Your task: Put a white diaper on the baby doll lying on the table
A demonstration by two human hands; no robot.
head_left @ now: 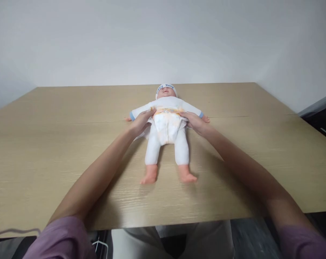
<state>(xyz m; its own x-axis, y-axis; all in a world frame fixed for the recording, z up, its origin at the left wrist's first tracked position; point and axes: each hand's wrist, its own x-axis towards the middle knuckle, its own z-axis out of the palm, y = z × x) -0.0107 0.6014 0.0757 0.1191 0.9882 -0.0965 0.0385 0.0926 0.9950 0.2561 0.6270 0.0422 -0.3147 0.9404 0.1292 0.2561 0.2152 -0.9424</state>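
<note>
— While both arms stretch out over the table, what lies closest?

— Two purple sleeves at the near edge, left and right, with bare forearms running away from them toward the middle.

— And between the forearms?

— A doll on its back, in the middle of the table. Its bare feet point near and its head points far, with legs in white spread a little apart.

— Where are the hands?

— At the doll's waist, one on each side of a diaper that wraps its hips. The left hand is curled around the diaper's left waist corner, fingertips over the band. The right hand lies flatter, fingers touching the right waist corner. Whether it pinches the edge or only presses on it, I cannot tell.

— Farther on?

— The doll's arms reach out left and right in white, blue-cuffed sleeves. A white cap with blue lettering sits on its head. Beyond the table's far edge stands a plain pale wall.
</note>
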